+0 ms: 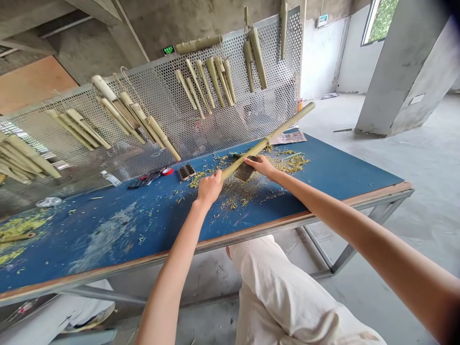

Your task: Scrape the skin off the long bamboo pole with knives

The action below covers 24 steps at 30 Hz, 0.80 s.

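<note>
While gripped near its lower end, bamboo pole [285, 127]: slants above the desk [348, 165], rising from the centre of the frame toward the upper right, with a node partway along and the upper end free.
Left hand [210, 188]: clamped around the pole's lower end, just left of centre, back of the hand upward.
Right hand [264, 166]: closed on a dark flat piece [245, 173], right of centre, thumb just beside the pole; contact with the pole itself too small to tell.
Dark flat piece: sits tilted below the pole at the centre, partly hidden by pole and hand.
Shavings [293, 164]: lie scattered around both hands, yellow-green, thickest to the right of centre.
Printed sheet [289, 138]: lies near the back edge of the desk, beyond the shavings.
Left of the hands, along the back of the desk: small box [187, 172] with blurred contents, then red tape roll [167, 171], dark bundle [148, 178], clear bottle [110, 178] and crumpled clear plastic [49, 202].
Short bamboo piece [17, 237]: lies among more shavings at the lower left.
Perforated panel [161, 91]: stands behind the desk, hung with bamboo tubes [214, 81] from the left edge to the upper right.
Pale trousers [283, 292]: fill the bottom centre, below the desk's front edge.
Concrete column [395, 72]: rises at the upper right from grey floor [427, 187].
</note>
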### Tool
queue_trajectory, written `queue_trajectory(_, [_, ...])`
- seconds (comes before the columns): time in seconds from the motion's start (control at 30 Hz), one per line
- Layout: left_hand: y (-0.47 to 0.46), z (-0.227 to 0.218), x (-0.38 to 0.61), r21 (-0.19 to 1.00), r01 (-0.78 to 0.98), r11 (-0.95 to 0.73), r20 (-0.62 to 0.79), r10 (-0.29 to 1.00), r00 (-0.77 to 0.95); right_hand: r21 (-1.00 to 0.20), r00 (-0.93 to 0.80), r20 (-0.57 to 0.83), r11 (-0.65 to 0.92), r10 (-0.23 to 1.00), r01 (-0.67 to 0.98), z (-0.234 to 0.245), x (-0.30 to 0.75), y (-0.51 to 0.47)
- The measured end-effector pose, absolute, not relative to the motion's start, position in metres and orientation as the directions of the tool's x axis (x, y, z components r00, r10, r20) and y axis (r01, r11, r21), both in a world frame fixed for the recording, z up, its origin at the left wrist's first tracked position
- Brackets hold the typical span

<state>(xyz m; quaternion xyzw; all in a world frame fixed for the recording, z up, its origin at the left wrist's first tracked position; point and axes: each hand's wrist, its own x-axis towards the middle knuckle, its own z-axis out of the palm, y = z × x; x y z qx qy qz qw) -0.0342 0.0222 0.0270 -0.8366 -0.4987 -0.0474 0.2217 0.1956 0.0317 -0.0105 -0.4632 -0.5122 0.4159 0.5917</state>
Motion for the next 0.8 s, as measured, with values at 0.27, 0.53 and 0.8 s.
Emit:
queue_trajectory(0.27, [0.019,0.033,-0.033,-0.26,0.883,-0.392,0.342,0.817,0.463,-0.966,0.298,0.221,0.25,0.929,-0.064,-0.002,0.211,0.045])
queue_trajectory(0.53, [0.018,0.034,-0.035,-0.267,0.876,-0.401,0.34,0.812,0.475,-0.955,0.473,0.18,0.268,0.863,-0.125,-0.002,0.245,0.055])
queue_trajectory(0.8, [0.02,0.032,-0.039,-0.283,0.866,-0.411,0.342,0.801,0.492,-0.955,0.309,0.191,0.25,0.932,-0.163,0.001,0.23,0.045])
